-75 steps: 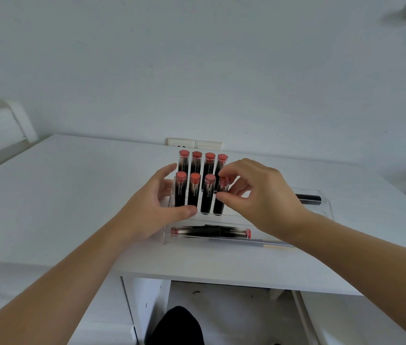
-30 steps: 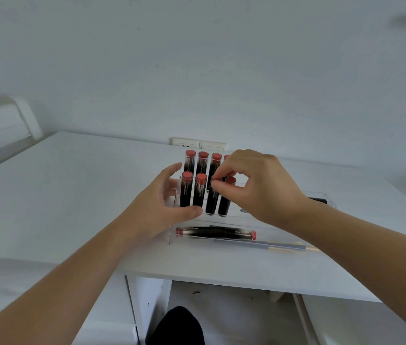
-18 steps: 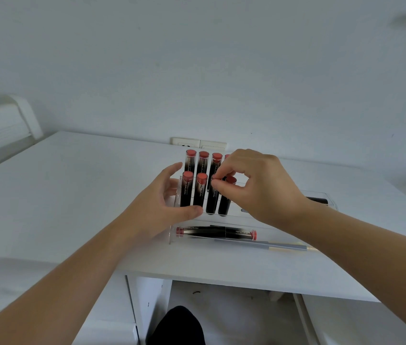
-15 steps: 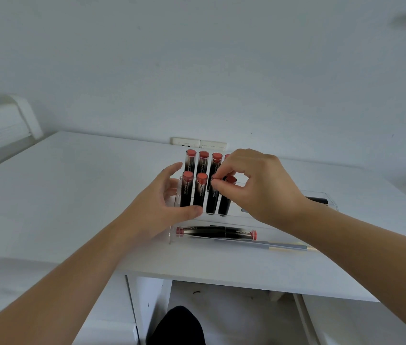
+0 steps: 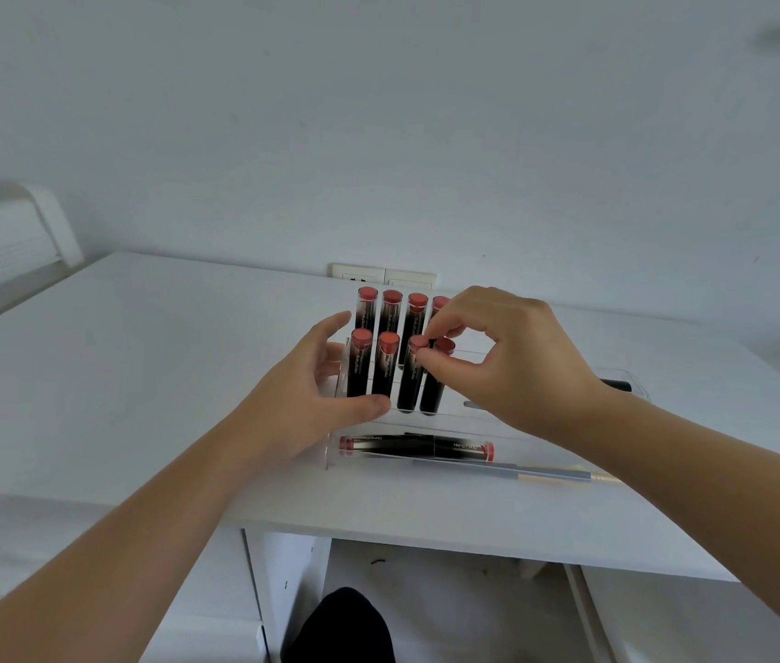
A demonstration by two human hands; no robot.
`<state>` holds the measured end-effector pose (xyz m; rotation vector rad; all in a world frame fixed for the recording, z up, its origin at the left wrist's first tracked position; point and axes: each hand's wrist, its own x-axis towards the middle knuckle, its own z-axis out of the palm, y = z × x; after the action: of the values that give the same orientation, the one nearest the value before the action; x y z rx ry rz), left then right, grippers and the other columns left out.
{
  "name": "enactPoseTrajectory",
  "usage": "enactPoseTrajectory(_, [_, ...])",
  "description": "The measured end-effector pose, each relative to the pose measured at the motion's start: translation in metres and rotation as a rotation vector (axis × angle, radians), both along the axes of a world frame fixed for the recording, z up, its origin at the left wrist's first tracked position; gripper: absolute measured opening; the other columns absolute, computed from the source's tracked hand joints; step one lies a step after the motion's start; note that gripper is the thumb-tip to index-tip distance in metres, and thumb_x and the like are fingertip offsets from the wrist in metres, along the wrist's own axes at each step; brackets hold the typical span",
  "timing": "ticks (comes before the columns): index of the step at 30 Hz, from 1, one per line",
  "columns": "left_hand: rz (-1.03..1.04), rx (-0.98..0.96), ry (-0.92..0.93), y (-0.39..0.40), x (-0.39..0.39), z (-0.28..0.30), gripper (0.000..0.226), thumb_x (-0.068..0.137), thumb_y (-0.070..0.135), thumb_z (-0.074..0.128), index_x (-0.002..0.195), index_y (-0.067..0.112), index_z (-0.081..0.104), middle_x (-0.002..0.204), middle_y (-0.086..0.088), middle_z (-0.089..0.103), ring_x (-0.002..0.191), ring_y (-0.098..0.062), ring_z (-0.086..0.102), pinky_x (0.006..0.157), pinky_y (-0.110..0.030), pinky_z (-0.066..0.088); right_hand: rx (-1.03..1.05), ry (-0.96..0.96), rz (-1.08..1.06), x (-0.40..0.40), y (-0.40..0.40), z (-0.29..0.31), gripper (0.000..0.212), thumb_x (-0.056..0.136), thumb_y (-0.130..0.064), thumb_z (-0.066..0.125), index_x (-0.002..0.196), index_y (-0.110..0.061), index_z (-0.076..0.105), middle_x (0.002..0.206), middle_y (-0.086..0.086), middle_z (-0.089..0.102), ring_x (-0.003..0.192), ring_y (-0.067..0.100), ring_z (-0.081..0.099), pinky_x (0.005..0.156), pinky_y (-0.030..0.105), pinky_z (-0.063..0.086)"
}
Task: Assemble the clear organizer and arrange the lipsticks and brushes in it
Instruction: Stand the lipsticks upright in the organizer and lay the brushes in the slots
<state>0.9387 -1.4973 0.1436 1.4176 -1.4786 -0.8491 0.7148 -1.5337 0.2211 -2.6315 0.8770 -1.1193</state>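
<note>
Clear organizer (image 5: 469, 425) sits on white desk (image 5: 139, 375), eight lipsticks (image 5: 360, 366) upright in two rows. Left hand (image 5: 304, 399) grips its left side, thumb across front. Right hand (image 5: 507, 366) pinches top of third front-row lipstick (image 5: 412, 380). Two lipsticks (image 5: 416, 447) lie flat in front tray; brush (image 5: 521, 472) beside it.

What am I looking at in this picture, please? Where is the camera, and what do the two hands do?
There is no machine: a person wears one camera on the head, which looks down at the bare hands. On the white desk stands a clear organizer with upright lipsticks in two rows. The left hand holds the organizer's left side. The right hand pinches the top of one front-row lipstick. Two more lipsticks lie flat in front, with a thin brush beside them.
</note>
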Motion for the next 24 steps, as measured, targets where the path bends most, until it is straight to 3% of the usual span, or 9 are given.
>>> enactPoseTrajectory(4, [0.0,-0.001,-0.003,0.0,0.001,-0.001,0.118,0.055,0.061,0.087,0.155,0.042,0.029,0.137,0.011,0.062,0.13,-0.009,0.058,0.118,-0.046,0.038,-0.01,0.008,-0.01,-0.009,-0.003,-0.002,0.006,0.083,-0.021,0.077,0.082,-0.018,0.072,0.081,-0.007,0.069,0.087,0.013,0.064,0.078,0.04,0.052])
enactPoseTrajectory(11, [0.003,-0.001,0.002,0.0,0.001,0.0,0.118,0.055,0.059,0.087,0.156,0.041,0.029,0.135,0.012,0.063,0.13,-0.008,0.058,0.118,-0.046,0.038,-0.006,0.019,0.004,-0.012,-0.003,-0.003,0.006,0.082,-0.019,0.077,0.087,-0.02,0.073,0.084,-0.009,0.07,0.086,0.01,0.064,0.079,0.038,0.052])
enactPoseTrajectory(18, [0.007,0.001,-0.004,0.001,0.0,0.001,0.12,0.054,0.06,0.085,0.157,0.042,0.027,0.137,0.015,0.061,0.131,-0.006,0.057,0.118,-0.044,0.038,0.004,-0.003,-0.058,-0.043,-0.012,0.015,0.009,0.083,-0.02,0.077,0.092,-0.021,0.073,0.084,-0.012,0.069,0.085,0.006,0.063,0.075,0.015,0.049])
enactPoseTrajectory(21, [0.002,-0.001,-0.01,0.002,0.0,0.001,0.12,0.055,0.06,0.085,0.158,0.041,0.026,0.135,0.017,0.062,0.129,-0.003,0.057,0.119,-0.043,0.038,0.082,0.108,-0.075,-0.066,-0.018,0.018,0.01,0.083,-0.017,0.075,0.086,-0.027,0.073,0.076,-0.016,0.067,0.082,0.003,0.062,0.069,0.011,0.046])
enactPoseTrajectory(24, [0.0,-0.004,-0.011,0.002,0.0,0.001,0.118,0.057,0.059,0.086,0.157,0.042,0.026,0.133,0.019,0.063,0.128,-0.001,0.057,0.119,-0.043,0.038,0.159,0.357,-0.065,-0.086,-0.024,0.022,0.01,0.083,-0.024,0.073,0.084,-0.034,0.073,0.083,-0.021,0.067,0.082,0.002,0.063,0.066,0.011,0.044])
